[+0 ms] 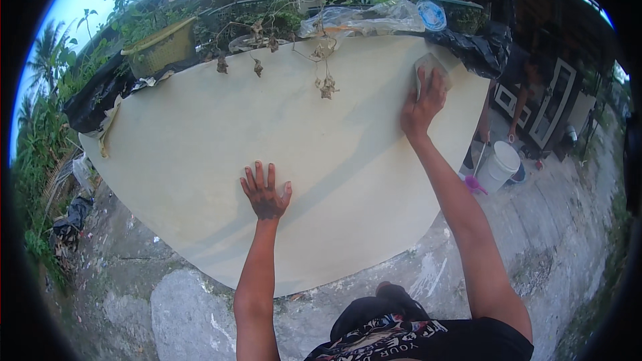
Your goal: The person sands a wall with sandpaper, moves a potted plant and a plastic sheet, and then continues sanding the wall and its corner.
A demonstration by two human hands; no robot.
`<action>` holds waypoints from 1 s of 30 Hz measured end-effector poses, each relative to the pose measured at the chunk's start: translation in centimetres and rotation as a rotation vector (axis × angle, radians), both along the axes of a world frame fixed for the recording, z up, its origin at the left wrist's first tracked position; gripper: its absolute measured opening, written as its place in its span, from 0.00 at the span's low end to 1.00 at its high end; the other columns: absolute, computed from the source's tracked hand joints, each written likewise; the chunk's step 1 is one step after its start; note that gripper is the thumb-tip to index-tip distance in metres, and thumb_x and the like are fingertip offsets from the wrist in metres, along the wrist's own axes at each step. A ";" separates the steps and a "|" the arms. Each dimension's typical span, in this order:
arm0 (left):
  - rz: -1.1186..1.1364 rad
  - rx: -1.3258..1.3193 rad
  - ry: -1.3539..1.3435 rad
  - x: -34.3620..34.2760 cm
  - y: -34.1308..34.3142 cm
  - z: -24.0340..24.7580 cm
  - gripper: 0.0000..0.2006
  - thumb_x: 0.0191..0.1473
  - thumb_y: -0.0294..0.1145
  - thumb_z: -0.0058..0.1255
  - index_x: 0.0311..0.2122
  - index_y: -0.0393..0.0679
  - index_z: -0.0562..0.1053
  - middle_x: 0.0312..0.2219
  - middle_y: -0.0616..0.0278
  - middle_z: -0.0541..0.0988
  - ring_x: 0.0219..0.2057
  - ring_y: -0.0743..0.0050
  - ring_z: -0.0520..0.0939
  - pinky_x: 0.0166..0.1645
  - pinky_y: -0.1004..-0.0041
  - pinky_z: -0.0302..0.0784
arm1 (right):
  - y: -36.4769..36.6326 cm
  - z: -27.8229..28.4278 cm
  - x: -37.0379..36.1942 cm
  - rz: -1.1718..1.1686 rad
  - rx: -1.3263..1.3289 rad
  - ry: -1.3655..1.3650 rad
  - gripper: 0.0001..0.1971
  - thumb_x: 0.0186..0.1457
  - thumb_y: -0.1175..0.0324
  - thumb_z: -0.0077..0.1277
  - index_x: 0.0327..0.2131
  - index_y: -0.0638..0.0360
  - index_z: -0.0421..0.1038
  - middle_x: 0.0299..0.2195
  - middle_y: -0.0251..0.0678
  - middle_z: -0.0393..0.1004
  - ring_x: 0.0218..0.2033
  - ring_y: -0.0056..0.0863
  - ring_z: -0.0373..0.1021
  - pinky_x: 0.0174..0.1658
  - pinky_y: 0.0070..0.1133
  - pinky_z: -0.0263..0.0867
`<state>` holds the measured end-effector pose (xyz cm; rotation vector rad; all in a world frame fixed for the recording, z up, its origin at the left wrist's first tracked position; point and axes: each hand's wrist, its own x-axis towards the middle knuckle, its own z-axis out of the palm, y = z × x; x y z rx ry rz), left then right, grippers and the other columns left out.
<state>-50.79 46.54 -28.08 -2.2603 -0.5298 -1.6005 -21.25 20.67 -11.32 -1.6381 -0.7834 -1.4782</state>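
A large, smooth cream panel [200, 140] stretches before me, its far edge meeting a row of plants. My left hand [264, 194] rests on its lower middle, fingers spread and palm down, with dark smudges on the back. Up near the panel's far right corner, my right hand [425, 103] presses a thin grey-beige pad [435, 70] against the surface. The pad looks like a piece of sandpaper or a sponge; which one I cannot tell. Its lower part is hidden under my fingers.
A yellow planter [160, 47], black plastic sheeting [478, 50] and clear plastic [368, 17] line the far edge; dry stems hang over the panel. To the right, another person's hand is near a white bucket [498, 167] and a pink dipper [475, 184]. Rough concrete [187, 314] lies below.
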 end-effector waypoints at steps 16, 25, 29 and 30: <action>-0.018 0.095 0.161 -0.6 -5.6 6.4 0.34 0.53 0.50 0.54 0.65 0.54 0.63 0.67 0.55 0.56 0.69 0.46 0.52 0.69 0.42 0.44 | -0.9 -2.9 -1.8 0.091 -0.282 -0.119 0.40 0.42 0.73 0.54 0.63 0.33 0.62 0.68 0.36 0.51 0.71 0.43 0.42 0.69 0.50 0.29; -0.162 0.268 0.182 11.3 -15.6 14.3 0.33 0.55 0.49 0.53 0.65 0.54 0.63 0.67 0.55 0.58 0.69 0.46 0.54 0.70 0.46 0.46 | -13.6 -6.1 11.0 0.057 -0.145 0.055 0.36 0.51 0.73 0.53 0.64 0.29 0.60 0.68 0.34 0.52 0.71 0.40 0.43 0.68 0.49 0.35; -0.138 0.311 0.208 17.8 -20.1 15.1 0.34 0.55 0.49 0.52 0.66 0.53 0.62 0.68 0.54 0.56 0.69 0.46 0.53 0.70 0.45 0.43 | -17.2 -0.7 17.0 0.250 0.500 0.256 0.22 0.65 0.64 0.42 0.61 0.53 0.63 0.62 0.46 0.60 0.65 0.47 0.55 0.63 0.43 0.49; -0.090 0.253 0.182 19.3 -21.2 14.7 0.34 0.56 0.50 0.51 0.67 0.51 0.60 0.68 0.53 0.55 0.69 0.45 0.52 0.70 0.44 0.41 | -17.5 -0.7 17.8 0.247 0.504 0.267 0.22 0.65 0.64 0.42 0.61 0.53 0.63 0.62 0.46 0.60 0.65 0.47 0.55 0.63 0.43 0.49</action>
